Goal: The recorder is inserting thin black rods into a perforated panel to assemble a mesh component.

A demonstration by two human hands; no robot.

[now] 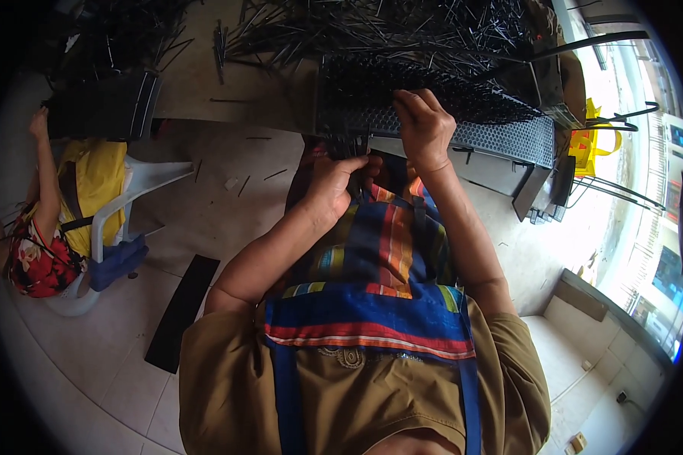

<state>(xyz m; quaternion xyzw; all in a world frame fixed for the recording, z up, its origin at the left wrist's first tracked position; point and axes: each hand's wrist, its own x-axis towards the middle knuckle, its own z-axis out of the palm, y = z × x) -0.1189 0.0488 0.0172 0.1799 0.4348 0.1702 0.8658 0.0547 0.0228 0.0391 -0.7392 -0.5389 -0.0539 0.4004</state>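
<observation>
Bundle of thin black strips [347, 142] is just above frame center, in the left hand [330, 188]; long axis roughly up-down in the frame, visible ends pointing to the top edge, lower ends lost in shadow. Left grip: closed round the strips, thumb lying across toward the right. Right hand [427, 125] is up and to the right, fingers curled in, fingertips over a bristly black pile [357, 82]; can't tell if that grip is pinching a piece. Pile sits on a perforated metal tray [530, 140], long axis left to right, right end a bit lower. Behind it, loose black sticks [303, 38] lie at mixed angles along the top of the frame, on a brown table [193, 95]. Markings: brown shirt [296, 409] has an embroidered emblem [350, 357], too small to make out. Striped apron [372, 311] over it. Left edge: co-worker's arm [49, 182] reaching up, white chair [118, 205] alongside. Black flat panel [182, 315] on the floor [121, 334], slanting lower left to upper right. Yellow bag [584, 144] at upper right.
</observation>
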